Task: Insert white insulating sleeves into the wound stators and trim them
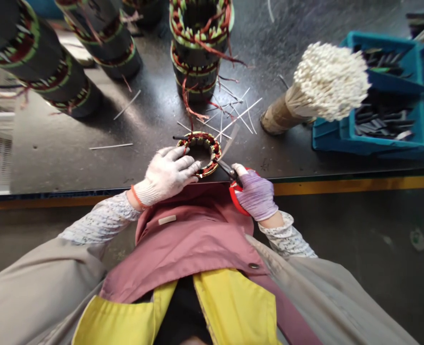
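Note:
A ring-shaped motor stator (217, 149) with red windings and yellow-green insulation lies near the front edge of the dark table. My left hand (170, 173), in a white glove, holds its left side, the fingers reaching over the rim. In a purple glove, my right hand (258, 194) is closed around red-handled scissors (236, 202). Their dark blades touch or nearly touch the stator's right side; the exact contact is too small to tell. A pale strip (230, 143) sticks up beside the blades. Loose white tie strips (241, 116) lie scattered behind the stator.
Behind stands a stack of stators (197, 60) with red leads hanging down. More stacks (71, 81) fill the left. A bundle of white sticks or cords (328, 81) stands upright in a brown holder at right, beside blue bins (328, 136) of dark sleeve pieces.

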Motion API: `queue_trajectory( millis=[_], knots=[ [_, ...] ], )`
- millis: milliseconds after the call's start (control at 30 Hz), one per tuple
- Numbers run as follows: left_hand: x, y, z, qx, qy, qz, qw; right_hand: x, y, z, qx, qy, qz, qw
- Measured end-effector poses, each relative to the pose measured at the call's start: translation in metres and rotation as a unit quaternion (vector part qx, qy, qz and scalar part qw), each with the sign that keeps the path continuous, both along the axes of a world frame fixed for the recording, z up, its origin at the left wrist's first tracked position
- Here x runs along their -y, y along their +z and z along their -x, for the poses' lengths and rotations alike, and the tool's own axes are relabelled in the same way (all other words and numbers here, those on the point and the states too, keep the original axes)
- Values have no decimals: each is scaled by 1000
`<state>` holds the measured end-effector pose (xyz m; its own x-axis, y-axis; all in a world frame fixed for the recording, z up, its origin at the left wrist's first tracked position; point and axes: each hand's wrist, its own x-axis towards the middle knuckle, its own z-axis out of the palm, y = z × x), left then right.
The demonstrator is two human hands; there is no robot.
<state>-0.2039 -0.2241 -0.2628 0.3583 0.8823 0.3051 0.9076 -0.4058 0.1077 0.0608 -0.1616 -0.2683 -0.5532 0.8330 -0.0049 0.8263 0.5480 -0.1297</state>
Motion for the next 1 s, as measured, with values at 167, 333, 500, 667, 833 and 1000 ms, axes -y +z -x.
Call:
queue_trajectory(
  millis=[167, 333, 500, 667, 833, 1000],
  knots=[
    [2, 0, 5, 15, -7, 13, 1000, -18, 3, -8, -48, -37, 27, 998],
    [4, -3, 13, 16, -39, -46, 998, -42, 20, 7, -15, -12, 49, 999],
    [5, -6, 16, 28, -46, -38, 998, -48, 23, 23, -5, 18, 62, 998],
    [1, -7, 18, 47, -27, 9, 999, -48, 18, 24, -2, 32, 80, 996],
    [3, -6, 17, 68, -11, 41, 997, -54, 13, 19, -2, -3, 100, 995],
    [12, 3, 5, 16, 17, -33, 999, -66, 24, 8, 94, -46, 29, 994]
  ],
)
